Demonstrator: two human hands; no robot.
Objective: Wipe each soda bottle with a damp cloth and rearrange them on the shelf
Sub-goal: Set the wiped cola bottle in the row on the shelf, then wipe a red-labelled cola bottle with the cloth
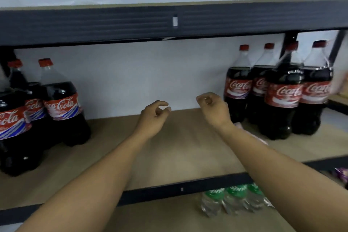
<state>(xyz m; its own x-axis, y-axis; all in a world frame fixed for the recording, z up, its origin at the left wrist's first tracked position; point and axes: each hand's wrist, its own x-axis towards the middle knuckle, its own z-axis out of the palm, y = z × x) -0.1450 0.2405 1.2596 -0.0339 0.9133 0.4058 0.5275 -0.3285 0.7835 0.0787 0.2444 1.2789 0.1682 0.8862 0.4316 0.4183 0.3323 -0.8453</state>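
Observation:
Large cola bottles with red caps and red labels stand on a wooden shelf [175,156]. Three are at the left, the nearest to the middle [63,103] beside two others [11,124]. Several more stand in a group at the right [282,98]. My left hand [153,117] and my right hand [213,108] reach over the bare middle of the shelf. The fingers of both are loosely curled and hold nothing. My right hand is close to the leftmost bottle of the right group [237,90] without touching it. A pale pink cloth [253,133] lies on the shelf, partly hidden by my right forearm.
A dark metal beam of the upper shelf [113,24] runs overhead. A white wall backs the shelf. On the shelf below lie clear bottles with green labels [235,197]. A purple packet [341,173] shows at the right edge.

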